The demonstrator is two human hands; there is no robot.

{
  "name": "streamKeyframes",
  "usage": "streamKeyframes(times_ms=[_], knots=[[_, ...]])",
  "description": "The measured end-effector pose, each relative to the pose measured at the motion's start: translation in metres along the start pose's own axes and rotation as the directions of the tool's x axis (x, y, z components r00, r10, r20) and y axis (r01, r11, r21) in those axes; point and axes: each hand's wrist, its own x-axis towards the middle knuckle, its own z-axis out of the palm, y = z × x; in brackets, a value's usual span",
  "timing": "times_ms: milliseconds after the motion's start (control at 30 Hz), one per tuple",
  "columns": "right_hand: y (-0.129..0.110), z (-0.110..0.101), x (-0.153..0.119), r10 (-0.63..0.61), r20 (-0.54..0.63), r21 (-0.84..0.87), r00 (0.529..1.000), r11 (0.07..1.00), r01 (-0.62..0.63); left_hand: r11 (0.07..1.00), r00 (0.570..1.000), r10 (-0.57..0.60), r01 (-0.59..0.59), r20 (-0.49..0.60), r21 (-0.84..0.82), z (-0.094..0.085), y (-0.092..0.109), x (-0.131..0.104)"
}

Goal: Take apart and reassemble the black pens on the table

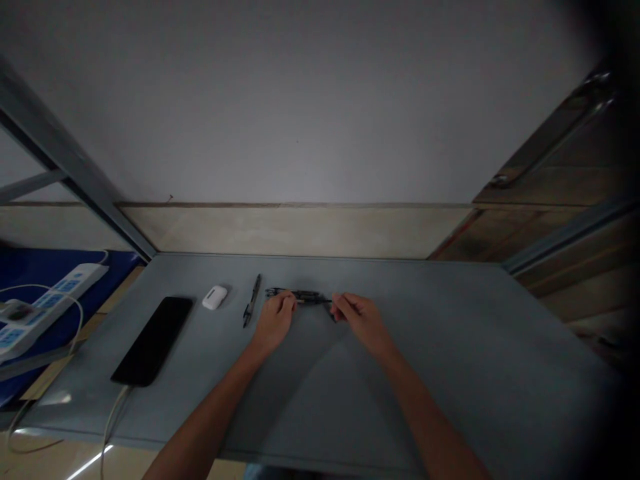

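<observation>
Here we are above the grey tabletop [320,393], our left hand [274,319] and right hand [357,318] both pinching at the dark, slender items [307,297] near the middle; a black pen [252,301] lies just left, then a white case [215,297].

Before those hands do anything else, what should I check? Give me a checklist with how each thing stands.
1. Left hand and right hand both in view: ok.
2. Both hands at the dark slim items: ok.
3. Firm grip by the fingers: cannot tell; too small.
4. Separate pen untouched: ok.
5. White case away from both hands: ok.
6. Table free of cables: not ok; phone has one attached.
</observation>
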Motion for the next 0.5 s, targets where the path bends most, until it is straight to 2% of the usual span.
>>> streamKeyframes(times_ms=[233,500], knots=[[-0.0003,-0.0014,0.0004,-0.059,0.063,0.041,0.996,0.998,0.057,0.999,1.000,-0.026,0.026,-0.010,-0.029,-0.0009,-0.0038,0.0037],[-0.0002,-0.0013,0.0004,-0.024,0.080,0.018,0.997,1.000,0.023,1.000,1.000,-0.009,0.009,-0.007,0.023,-0.0020,-0.0005,0.0026]])
